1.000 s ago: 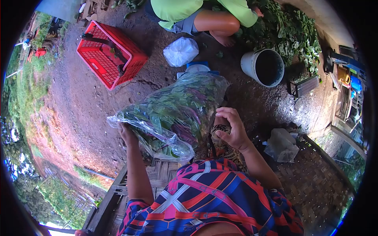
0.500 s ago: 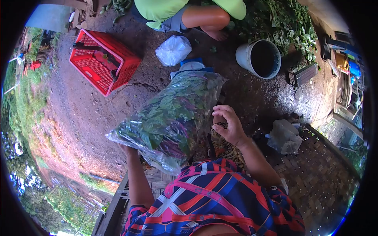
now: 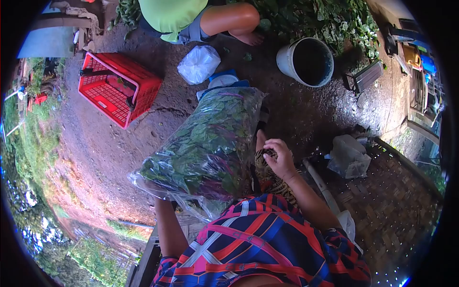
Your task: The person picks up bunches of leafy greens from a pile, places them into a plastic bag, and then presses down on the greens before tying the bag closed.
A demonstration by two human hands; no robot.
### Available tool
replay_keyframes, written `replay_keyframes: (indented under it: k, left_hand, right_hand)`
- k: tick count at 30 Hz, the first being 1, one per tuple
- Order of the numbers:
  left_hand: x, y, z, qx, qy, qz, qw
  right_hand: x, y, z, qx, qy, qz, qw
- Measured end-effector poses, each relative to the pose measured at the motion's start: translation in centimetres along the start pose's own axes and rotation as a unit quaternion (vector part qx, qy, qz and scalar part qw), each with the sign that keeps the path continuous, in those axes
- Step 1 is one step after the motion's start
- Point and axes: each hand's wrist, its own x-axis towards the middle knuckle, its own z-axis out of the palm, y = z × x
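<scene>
A clear plastic bag packed with green and purple leafy vegetables (image 3: 205, 143) lies slanted in front of me, its far end by a blue and white scale (image 3: 223, 80). My left hand (image 3: 155, 190) grips the bag's near left end; its fingers are mostly hidden behind the film. To the right of the bag, over my patterned lap cloth (image 3: 267, 179), my right hand (image 3: 281, 161) is raised and holds nothing. Its fingers are bent, with a gap to the thumb, and it does not touch the bag.
A red plastic crate (image 3: 122, 88) lies on the dirt at left. Beyond the scale are a filled white bag (image 3: 199, 64) and a person in a green shirt (image 3: 172, 16). A grey bucket (image 3: 289, 62) and heaped greens (image 3: 330, 21) are at right, above a woven bamboo surface (image 3: 377, 210).
My right hand has shifted slightly down, away from the bag. The bag's near end now covers more of my left hand. The whole view has shifted a little.
</scene>
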Motion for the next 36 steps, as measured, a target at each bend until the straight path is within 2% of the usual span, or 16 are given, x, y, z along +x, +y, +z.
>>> replay_keyframes:
  k: [2, 4, 7, 8, 11, 14, 18, 23, 24, 25, 26, 28, 30, 33, 35, 36]
  left_hand:
    - [1.1, 1.1, 1.8, 0.000, -0.036, 0.020, 0.999]
    - [1.9, 2.4, 4.3, 0.015, -0.023, 0.024, 0.999]
    - [2.2, 5.1, 10.2, 0.071, 0.125, -0.003, 0.990]
    - [2.8, 5.8, 12.2, 0.061, 0.136, -0.005, 0.989]
    - [2.9, 7.4, 17.3, 0.007, 0.060, 0.014, 0.998]
    - [2.9, 8.2, 20.0, 0.074, 0.057, 0.002, 0.996]
    - [0.9, 8.1, 23.6, 0.089, 0.068, 0.002, 0.994]
    - [-2.0, 7.2, 25.5, 0.080, 0.033, -0.049, 0.995]
    - [-1.9, 6.9, 24.0, 0.084, -0.023, -0.057, 0.994]
    - [-2.3, 7.1, 24.1, 0.081, -0.010, -0.064, 0.995]
    - [-3.0, 7.1, 24.9, 0.077, 0.003, -0.071, 0.995]
    - [-4.7, 7.1, 27.8, 0.044, 0.040, -0.068, 0.996]
    - [-5.9, 7.2, 27.9, 0.052, -0.016, -0.050, 0.997]
    - [-6.9, 7.3, 27.5, 0.052, -0.118, -0.034, 0.991]
    - [-6.7, 6.0, 25.5, 0.042, -0.229, -0.024, 0.972]
    - [-6.7, 5.6, 25.1, 0.050, -0.234, -0.044, 0.970]
  right_hand:
    - [-1.8, 2.3, 0.3, -0.039, -0.005, 0.033, 0.999]
    - [-2.5, 3.2, -0.3, -0.052, 0.002, 0.037, 0.998]
    - [-2.1, 1.9, -1.9, -0.026, 0.011, 0.017, 0.999]
    - [-1.7, 1.4, -2.3, -0.011, 0.014, 0.005, 1.000]
    - [-1.2, 1.1, -1.9, 0.085, 0.021, 0.013, 0.996]
    - [0.2, 1.4, -0.9, 0.346, 0.081, 0.103, 0.929]
    - [2.5, 0.5, -2.0, 0.394, 0.135, 0.049, 0.908]
    - [4.6, -5.7, -7.1, 0.154, 0.291, -0.203, 0.922]
    - [4.9, -7.9, -7.9, 0.091, 0.355, -0.234, 0.900]
    - [4.6, -9.7, -8.5, 0.074, 0.347, -0.270, 0.895]
    - [4.0, -10.7, -9.3, 0.113, 0.205, -0.296, 0.926]
    - [3.9, -11.5, -8.8, 0.111, 0.020, -0.320, 0.941]
    - [4.8, -11.9, -6.0, 0.036, -0.055, -0.328, 0.943]
    - [7.3, -12.4, -5.4, -0.119, -0.030, -0.251, 0.960]
    - [8.0, -12.0, -5.8, -0.142, -0.070, -0.258, 0.953]
    - [8.1, -12.1, -6.2, -0.167, -0.098, -0.253, 0.948]
